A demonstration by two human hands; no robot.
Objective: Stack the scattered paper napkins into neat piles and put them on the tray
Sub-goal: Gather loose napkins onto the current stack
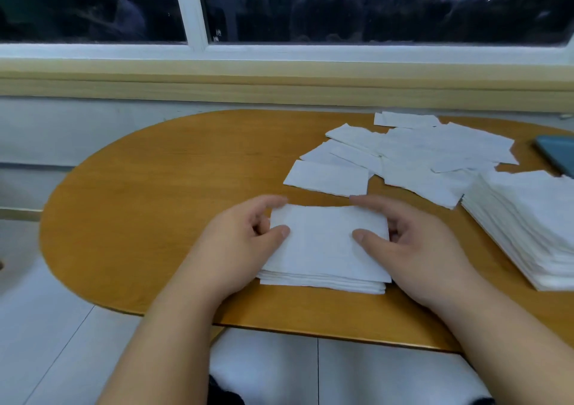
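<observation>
A small napkin pile (323, 249) lies flat on the oval wooden table (155, 202) at 6 o'clock, near the front edge, with its long axis running 9 to 3. The left hand (239, 243) grips its 9 o'clock end and the right hand (416, 249) its 3 o'clock end. Each has its thumb on top and its fingers curled against the short side. Loose napkins (413, 153) overlap at many angles at 1 o'clock. A taller napkin stack (528, 218) sits at 3 o'clock, turned askew. A dark teal flat object (557, 153) is cut off by the frame at 2 o'clock.
</observation>
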